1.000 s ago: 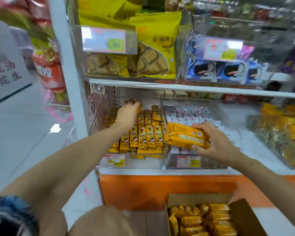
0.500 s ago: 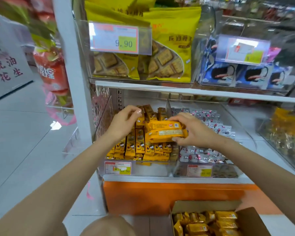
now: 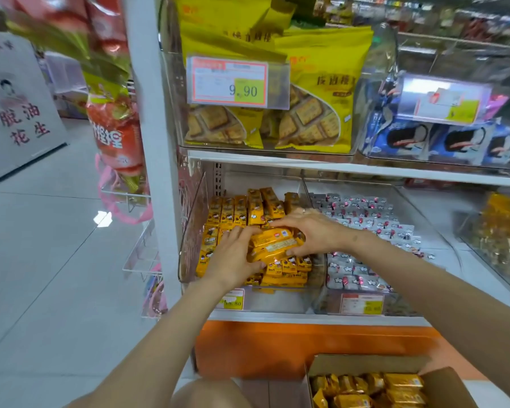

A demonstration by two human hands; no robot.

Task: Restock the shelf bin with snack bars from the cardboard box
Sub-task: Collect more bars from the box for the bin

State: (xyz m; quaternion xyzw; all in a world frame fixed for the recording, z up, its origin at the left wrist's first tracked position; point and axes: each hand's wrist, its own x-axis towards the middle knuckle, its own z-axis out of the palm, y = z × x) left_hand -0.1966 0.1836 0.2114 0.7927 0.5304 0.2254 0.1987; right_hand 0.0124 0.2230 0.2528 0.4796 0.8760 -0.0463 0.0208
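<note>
Over the last 1 second the right hand [image 3: 315, 234] has brought the stack of orange foil-wrapped snack bars [image 3: 273, 245] across from above the neighbouring clear bin of silver-wrapped sweets [image 3: 404, 303] to the middle of the clear plastic shelf bin [image 3: 190, 231], and the left hand [image 3: 233, 259] has left the back rows to meet it. Fingers of both hands curl round the stack, so this batch looks ready to set down. The shelf bin holds nearly full rows of matching bars [image 3: 242, 210]; the brown cardboard box [image 3: 442, 384] below holds more.

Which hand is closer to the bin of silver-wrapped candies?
Right. The right hand holds the snack bars right beside the candy bin; the left hand holds their far side, farther away.
</note>
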